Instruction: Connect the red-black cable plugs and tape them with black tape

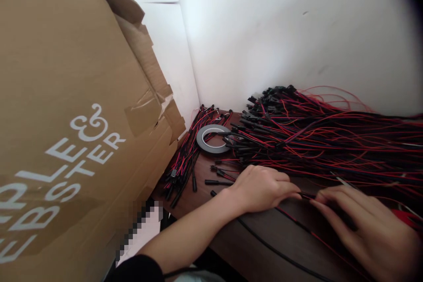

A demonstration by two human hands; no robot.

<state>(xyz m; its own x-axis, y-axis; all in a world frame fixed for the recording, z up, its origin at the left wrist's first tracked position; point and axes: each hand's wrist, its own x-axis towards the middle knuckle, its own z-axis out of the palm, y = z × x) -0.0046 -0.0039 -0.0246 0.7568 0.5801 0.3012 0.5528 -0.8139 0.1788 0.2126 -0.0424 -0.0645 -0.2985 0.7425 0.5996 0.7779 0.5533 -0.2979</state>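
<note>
Between my two hands a short stretch of thin dark wire (307, 195) shows, with some red on it. My left hand (264, 188) pinches one end between thumb and fingertips. Close to its right, my right hand (360, 224) pinches the same wire with thumb and forefinger. A red and black wire (309, 230) runs below the hands toward the lower right. Under my left forearm passes a thicker black cable (271, 246). Black connector ends (218, 182) lie just left of my left hand.
A large heap of red and black wires (317, 136) with connectors lies along the white wall. A roll of grey tape (202, 141) touches its left end. Another wire bundle (185, 163) lies beside a big cardboard box (82, 53) on the left. Something red (405, 218) sits behind my right hand.
</note>
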